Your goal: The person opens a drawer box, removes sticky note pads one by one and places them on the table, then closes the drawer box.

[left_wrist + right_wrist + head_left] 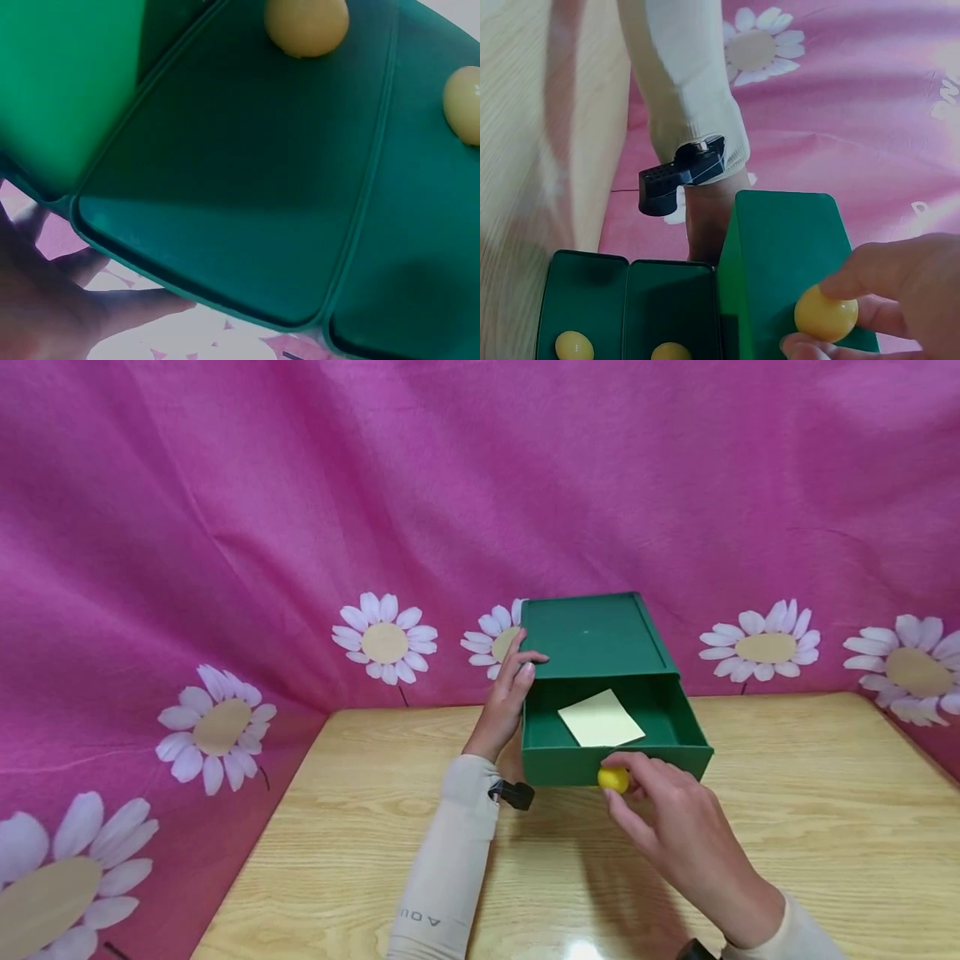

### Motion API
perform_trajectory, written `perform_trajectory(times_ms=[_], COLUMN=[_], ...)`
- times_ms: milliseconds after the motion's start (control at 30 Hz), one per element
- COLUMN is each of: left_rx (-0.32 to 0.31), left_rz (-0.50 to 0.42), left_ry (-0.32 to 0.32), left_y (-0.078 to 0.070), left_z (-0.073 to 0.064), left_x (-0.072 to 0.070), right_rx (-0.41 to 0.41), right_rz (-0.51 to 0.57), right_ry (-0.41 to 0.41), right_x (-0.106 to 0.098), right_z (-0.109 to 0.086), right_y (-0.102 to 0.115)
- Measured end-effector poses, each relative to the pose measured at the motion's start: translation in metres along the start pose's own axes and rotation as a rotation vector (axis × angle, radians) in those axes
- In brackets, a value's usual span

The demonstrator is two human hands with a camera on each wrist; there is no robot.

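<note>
A green drawer box stands on the table with its top drawer pulled out. Inside that drawer lies a pale yellow square of paper. My right hand pinches the round yellow knob on the drawer's front between thumb and fingers. At the box's left side rests my left hand, its fingers extended along the upper edge. Two closed drawer fronts below show in the left wrist view, each with a yellow knob. The box's far side is hidden.
A light wooden table carries the box. Behind and to the left hangs a pink cloth printed with white daisies, close to the back of the box. A black wrist camera juts from the left wrist, just left of the drawer.
</note>
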State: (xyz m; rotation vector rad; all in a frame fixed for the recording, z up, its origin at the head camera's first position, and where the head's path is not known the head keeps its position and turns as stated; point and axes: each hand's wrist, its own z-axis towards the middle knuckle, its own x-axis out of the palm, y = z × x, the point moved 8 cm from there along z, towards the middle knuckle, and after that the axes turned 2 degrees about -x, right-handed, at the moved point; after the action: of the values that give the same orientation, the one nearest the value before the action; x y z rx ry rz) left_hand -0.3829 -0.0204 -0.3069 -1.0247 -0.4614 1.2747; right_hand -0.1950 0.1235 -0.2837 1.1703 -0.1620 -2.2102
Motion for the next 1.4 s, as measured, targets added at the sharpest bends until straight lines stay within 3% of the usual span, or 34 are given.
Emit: perform_trajectory(times_ms=[200, 533, 767, 1100, 1400], left_rx=[-0.014, -0.008, 0.013, -0.009, -0.007], left_rz=[-0.011, -0.020, -0.021, -0.007, -0.011], left_ry=[0.020, 0.005, 0.009, 0.028, 0.028], left_y=[-0.024, -0.025, -0.030, -0.031, -0.028], left_z=[-0.007, -0.009, -0.008, -0.010, -0.009], left_x=[0.001, -0.001, 0.000, 0.002, 0.000], right_rx=[0.009, 0.003, 0.047, 0.129, 0.039], right_rz=[0.000, -0.007, -0.010, -0.005, -0.032], right_ry=[0.011, 0.009, 0.065, 0.144, 0.198], right_x=[0.000, -0.003, -0.002, 0.001, -0.006], right_z=[0.000, -0.001, -0.001, -0.001, 0.002], right_y=[0.000, 0.003, 0.003, -0.001, 0.003])
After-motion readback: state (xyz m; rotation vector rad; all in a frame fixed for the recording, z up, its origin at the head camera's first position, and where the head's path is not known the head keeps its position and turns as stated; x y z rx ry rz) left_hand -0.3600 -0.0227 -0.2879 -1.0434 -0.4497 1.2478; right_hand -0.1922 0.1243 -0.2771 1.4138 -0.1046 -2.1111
